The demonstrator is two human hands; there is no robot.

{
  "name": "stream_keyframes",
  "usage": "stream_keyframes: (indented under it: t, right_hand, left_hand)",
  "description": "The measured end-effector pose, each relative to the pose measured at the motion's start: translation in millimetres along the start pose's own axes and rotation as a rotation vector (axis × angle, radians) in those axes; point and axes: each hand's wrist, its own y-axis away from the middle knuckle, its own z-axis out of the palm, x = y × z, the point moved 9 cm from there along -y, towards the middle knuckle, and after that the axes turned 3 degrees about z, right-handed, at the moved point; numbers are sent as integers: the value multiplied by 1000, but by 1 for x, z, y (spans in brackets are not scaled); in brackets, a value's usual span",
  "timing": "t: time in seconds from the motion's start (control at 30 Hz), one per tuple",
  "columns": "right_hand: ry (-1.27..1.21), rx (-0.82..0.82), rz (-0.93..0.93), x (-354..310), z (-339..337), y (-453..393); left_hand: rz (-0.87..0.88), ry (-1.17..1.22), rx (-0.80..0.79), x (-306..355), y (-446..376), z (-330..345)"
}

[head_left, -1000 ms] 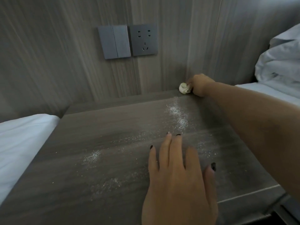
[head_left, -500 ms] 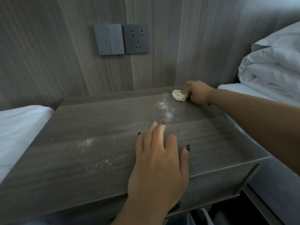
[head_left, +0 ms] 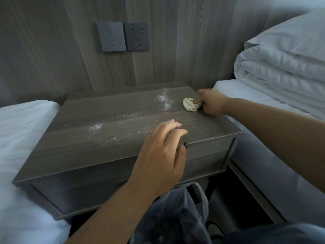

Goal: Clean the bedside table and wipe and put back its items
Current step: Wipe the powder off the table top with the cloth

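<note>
Powder-dusted bedside table [head_left: 73, 148] between beds; probably wood-grain wall panelling [head_left: 52, 55].

Single head view, close above, looks forward and down over the bedside table [head_left: 109, 120] toward the wall panel [head_left: 52, 59].

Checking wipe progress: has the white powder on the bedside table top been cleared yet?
No: scattered white powder still lies across the grey wood-grain bedside table, left of the crumpled cream cloth that the right hand holds.
</note>
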Motion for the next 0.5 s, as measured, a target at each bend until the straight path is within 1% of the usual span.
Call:
stream_keyframes:
  t: [0.13,0.2,0.23,0.4,0.43,0.5]
  right_hand:
    - [-12,-12,-21,-10,-6,30]
    - [-13,-18,-29,-15,-9,49]
    - [-20,-15,-33,-17,-10,59]
    - [-65,-32,-36,-25,-14,93]
    - [-68,-16,-30,-26,-21,95]
    - [-103,67,15,-23,-41,94]
  left_hand:
    - [-4,56,-27,14,13,0]
    - [17,48,-57,20,20,3]
    - [-1,62,-81,21,25,6]
    - [-309,143,-251,10,75,33]
    - [-365,135,-298,5,87,43]
    - [-468,82,-407,-8,109,69]
